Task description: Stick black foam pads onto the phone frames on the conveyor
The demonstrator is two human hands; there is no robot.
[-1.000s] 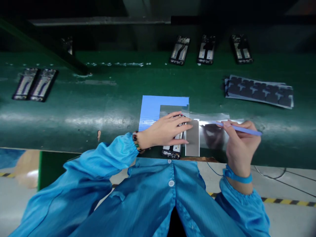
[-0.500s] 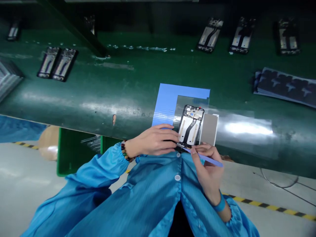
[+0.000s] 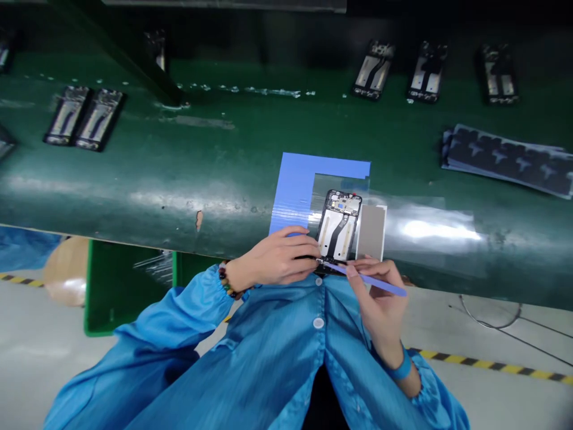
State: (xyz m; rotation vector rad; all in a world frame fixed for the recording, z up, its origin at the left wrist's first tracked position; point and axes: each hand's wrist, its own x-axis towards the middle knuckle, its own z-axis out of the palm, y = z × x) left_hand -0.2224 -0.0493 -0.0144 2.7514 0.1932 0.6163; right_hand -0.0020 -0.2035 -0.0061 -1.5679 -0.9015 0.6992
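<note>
An opened phone body (image 3: 339,230) lies near the table's front edge, its board and dark ribbon cable showing. My left hand (image 3: 286,257) rests at its lower left corner, fingertips on the edge of the body. In my right hand (image 3: 380,298) is a thin purple stick (image 3: 380,283), pinched between thumb and fingers, with its tip at the bottom end of the phone body. A blue L-shaped sheet (image 3: 290,191) lies to the left and above. A grey rectangular piece (image 3: 371,232) with a white border lies just right of the phone body.
More opened phone bodies stand farther back, such as a pair at the left (image 3: 99,119) and one at the right (image 3: 427,71). Dark patterned sheets (image 3: 505,156) are stacked at the right. A green post (image 3: 129,57) rises at the back left. A green bin (image 3: 111,286) sits below the table edge.
The camera view has shifted slightly. The purple stick lies a little flatter, and its tip has moved slightly along the phone body's bottom edge. My left hand keeps its place at the corner.
</note>
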